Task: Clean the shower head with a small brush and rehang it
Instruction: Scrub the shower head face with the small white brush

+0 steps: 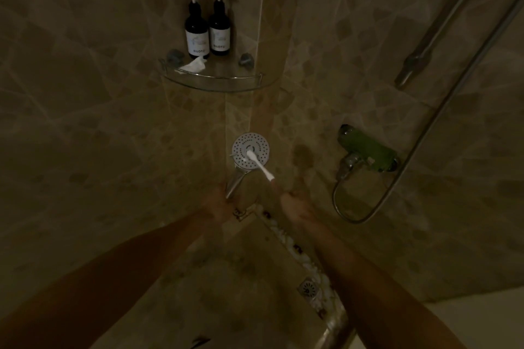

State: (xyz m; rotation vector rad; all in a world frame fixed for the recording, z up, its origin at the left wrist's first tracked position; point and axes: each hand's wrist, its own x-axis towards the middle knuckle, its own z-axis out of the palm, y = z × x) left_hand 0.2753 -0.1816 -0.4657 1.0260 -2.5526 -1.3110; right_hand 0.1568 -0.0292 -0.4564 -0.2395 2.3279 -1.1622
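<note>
The round chrome shower head (pixel 241 147) faces me in the middle of the dim shower corner, its spray plate full of small holes. My left hand (pixel 217 204) is closed around its handle from below. My right hand (pixel 295 207) grips the lower end of a small white brush (pixel 259 165), a toothbrush by its look. The bristle end lies against the centre of the spray plate. A metal hose (pixel 442 119) loops from the mixer up the right wall.
A glass corner shelf (pixel 215 81) above carries two dark pump bottles (pixel 208 28) and a crumpled white tissue (pixel 194 65). The mixer valve (pixel 365 151), wrapped in green, and the riser rail (pixel 442 22) are on the right wall. A floor drain (pixel 309 289) lies below.
</note>
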